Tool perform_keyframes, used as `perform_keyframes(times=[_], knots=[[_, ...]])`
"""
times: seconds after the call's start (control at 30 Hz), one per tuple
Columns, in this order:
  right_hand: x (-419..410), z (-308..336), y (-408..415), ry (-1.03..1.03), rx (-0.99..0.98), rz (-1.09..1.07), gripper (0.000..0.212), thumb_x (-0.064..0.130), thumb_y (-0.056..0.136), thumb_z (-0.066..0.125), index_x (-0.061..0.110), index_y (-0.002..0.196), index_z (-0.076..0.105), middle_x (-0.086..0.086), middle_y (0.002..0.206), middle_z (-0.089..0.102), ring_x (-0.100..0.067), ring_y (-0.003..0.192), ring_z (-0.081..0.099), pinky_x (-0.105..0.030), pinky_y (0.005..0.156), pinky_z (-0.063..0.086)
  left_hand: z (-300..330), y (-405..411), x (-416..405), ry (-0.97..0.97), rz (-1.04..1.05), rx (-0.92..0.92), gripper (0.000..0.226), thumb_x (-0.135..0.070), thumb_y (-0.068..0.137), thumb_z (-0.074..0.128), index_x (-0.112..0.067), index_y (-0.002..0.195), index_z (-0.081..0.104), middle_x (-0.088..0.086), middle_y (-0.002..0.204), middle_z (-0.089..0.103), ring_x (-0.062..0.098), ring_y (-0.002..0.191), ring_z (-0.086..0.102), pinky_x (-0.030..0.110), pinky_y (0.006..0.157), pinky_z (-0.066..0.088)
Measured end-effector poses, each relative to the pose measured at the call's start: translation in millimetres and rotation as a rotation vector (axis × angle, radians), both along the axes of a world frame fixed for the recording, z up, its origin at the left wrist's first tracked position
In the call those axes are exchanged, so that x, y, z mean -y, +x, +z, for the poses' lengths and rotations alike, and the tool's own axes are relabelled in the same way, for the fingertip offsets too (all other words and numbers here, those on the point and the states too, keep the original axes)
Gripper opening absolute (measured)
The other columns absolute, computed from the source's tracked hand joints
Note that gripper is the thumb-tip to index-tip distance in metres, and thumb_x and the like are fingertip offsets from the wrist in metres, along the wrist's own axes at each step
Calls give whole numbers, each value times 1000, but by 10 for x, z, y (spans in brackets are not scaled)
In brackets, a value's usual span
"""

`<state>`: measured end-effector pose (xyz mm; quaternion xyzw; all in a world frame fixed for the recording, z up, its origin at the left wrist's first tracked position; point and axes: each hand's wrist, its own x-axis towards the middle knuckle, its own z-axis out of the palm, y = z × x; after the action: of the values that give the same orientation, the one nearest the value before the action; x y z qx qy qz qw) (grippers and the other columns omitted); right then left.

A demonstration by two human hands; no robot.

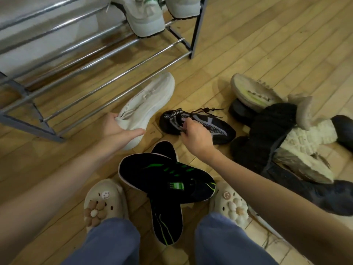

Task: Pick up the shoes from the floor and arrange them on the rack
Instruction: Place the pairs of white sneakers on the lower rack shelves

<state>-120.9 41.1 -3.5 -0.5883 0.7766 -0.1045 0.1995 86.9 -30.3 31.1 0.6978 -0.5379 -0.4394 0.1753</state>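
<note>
At the feet: two black-and-green sneakers point(168, 180) lie crossed on the wooden floor point(248, 44).
Left hand point(122, 131): fingers closed around the heel of a white shoe point(150, 104) beside the rack.
Right hand point(194, 136): pinching the collar of a black mesh shoe point(208, 125).
To the right: a heap of shoes point(282, 138).
Rack point(95, 54): pale sneakers point(145, 16) on an upper tier.

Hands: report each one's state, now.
Left hand: closed around the heel of the white shoe.
Right hand: closed, pinching the collar of the black and grey shoe.
</note>
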Motion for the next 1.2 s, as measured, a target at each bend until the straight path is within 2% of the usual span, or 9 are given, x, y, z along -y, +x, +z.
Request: perform_keyframes(times=[0.1,0.33,0.47,0.6,0.7,0.8,1.0,1.13,1.2], knots=[[-111,29,-83,10,46,-60,16,15,89,51,6,102,53,-10,99,63,-30,93,59,-32,65,37,-30,-32,1,-51,-85,84,80,-26,58,89,-10,123,47,3,118,53,16,96,51,28,76,40],[-691,328,-371,-138,306,-346,15,5,86,54,9,99,58,2,83,56,-14,75,53,-29,68,47,84,-403,-134,-131,-283,157,90,-33,54,90,-10,129,46,9,128,51,27,114,51,32,86,40],[-1160,485,-633,-284,292,-468,14,4,90,54,11,101,58,0,89,60,-11,78,55,-21,68,46,219,-730,-343,-190,-357,113,86,-29,58,89,-9,130,46,10,131,50,26,117,48,29,86,36],[-1662,475,-821,-302,213,-668,14,6,91,54,10,103,58,-2,92,60,-14,78,55,-24,68,45,338,-938,-574,-226,-404,25,87,-31,56,89,-11,130,46,5,127,49,22,114,48,28,87,35],[-1979,423,-909,-190,67,-598,18,4,91,50,8,108,57,-4,102,55,-17,88,53,-28,73,44,426,-1034,-760,-260,-430,3,88,-32,54,90,-11,128,46,2,120,46,17,109,43,27,87,34],[-2261,401,-1001,-77,-40,-547,30,3,84,53,7,114,53,-8,109,51,-27,100,51,-34,82,42,451,-1077,-968,-284,-451,0,89,-37,49,88,-11,124,47,8,124,47,25,114,46,30,89,37],[-2654,380,-1008,354,-73,-259,76,37,74,70,23,139,33,-5,135,36,-27,126,34,-40,108,29,487,-1028,-1276,-297,-460,24,90,-37,48,89,-10,123,46,10,124,46,29,116,46,44,99,42],[-2696,244,-949,465,-267,-158,102,34,68,79,26,147,15,-10,146,23,-32,135,25,-43,113,27,592,-955,-1272,-350,-476,74,91,-36,49,89,-10,125,46,9,126,47,28,119,44,44,102,40],[-2682,187,-924,488,-354,-144,104,32,71,79,26,149,11,-12,149,20,-35,136,23,-45,113,27,653,-925,-1256,-351,-470,98,94,-38,50,89,-11,128,45,9,129,47,27,121,43,43,103,38]])
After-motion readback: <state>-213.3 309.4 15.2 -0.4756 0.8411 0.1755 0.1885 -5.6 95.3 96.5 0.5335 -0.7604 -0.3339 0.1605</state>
